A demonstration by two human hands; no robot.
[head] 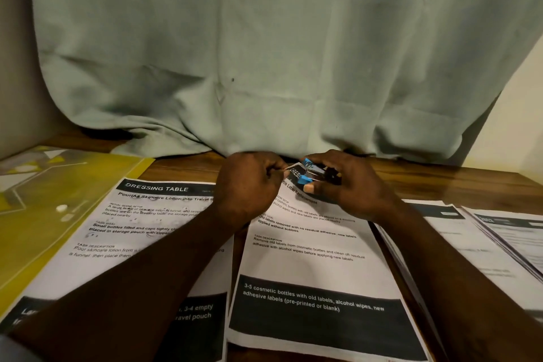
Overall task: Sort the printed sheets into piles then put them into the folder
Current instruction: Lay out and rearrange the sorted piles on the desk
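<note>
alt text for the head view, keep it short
The left hand pinches the top corner of the middle sheets while the right hand holds a small blue stapler at it. A yellow folder lies to the left.

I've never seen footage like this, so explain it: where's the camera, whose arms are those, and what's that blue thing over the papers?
No machine here. The one picture comes from a camera worn on a person's head, looking down at their own arms. On the wooden table lie piles of printed sheets: a left pile headed Dressing Table, a middle pile, and more piles at the right. A yellow folder lies at far left; a green cloth hangs behind. The left hand pinches the middle pile's top corner, and the right hand grips a small blue and black tool, probably a stapler, at that corner.
</note>
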